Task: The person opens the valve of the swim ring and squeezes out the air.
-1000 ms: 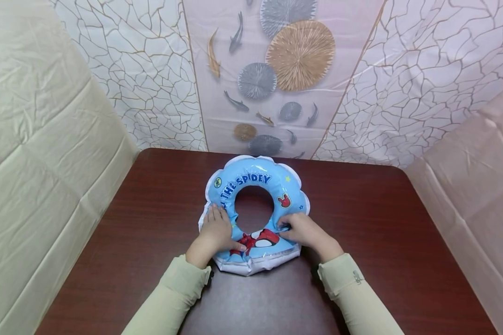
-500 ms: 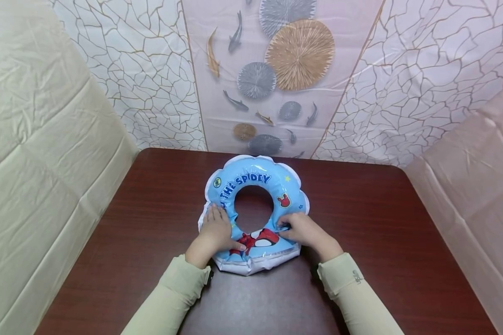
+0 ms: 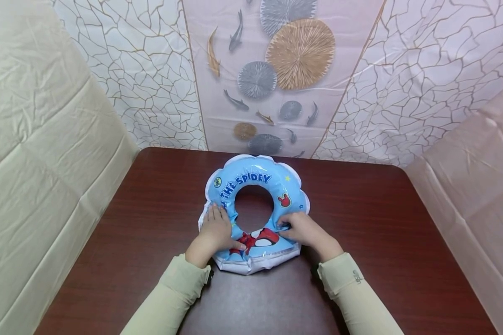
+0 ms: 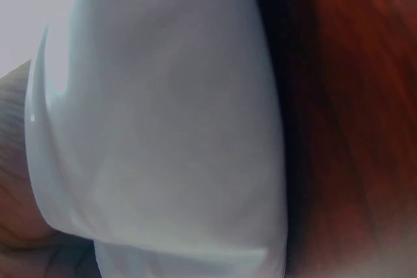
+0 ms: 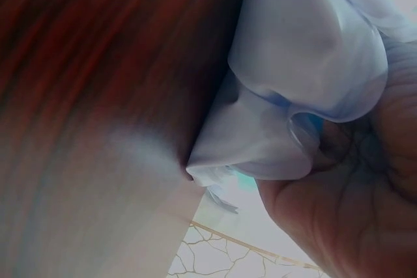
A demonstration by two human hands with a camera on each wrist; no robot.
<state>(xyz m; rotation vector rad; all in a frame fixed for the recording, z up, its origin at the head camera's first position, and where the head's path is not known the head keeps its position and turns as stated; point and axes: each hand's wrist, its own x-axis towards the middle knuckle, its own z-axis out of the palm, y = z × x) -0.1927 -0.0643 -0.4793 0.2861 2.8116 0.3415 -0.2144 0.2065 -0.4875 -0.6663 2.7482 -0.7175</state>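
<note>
A light-blue inflatable swim ring (image 3: pixel 251 170) with "THE SPIDEY" lettering, a red masked figure and a white underside lies on the table. My left hand (image 3: pixel 214 230) rests on its near left part, fingers straight and thumb spread towards the red figure. On the near right part, my right hand (image 3: pixel 303 229) has its fingers curled in and pinches the blue plastic beside the hole; what lies under those fingertips is hidden. In the left wrist view the white side of the swim ring (image 4: pixel 169 115) fills the middle. Creased white plastic of the swim ring (image 5: pixel 306 43) bulges beside the right palm (image 5: pixel 345 206).
The dark red-brown table (image 3: pixel 360 209) has a glossy wood grain. Behind it hangs a patterned cloth (image 3: pixel 255 116) with fish and round leaf shapes. Padded cream panels (image 3: pixel 46 139) stand at both sides.
</note>
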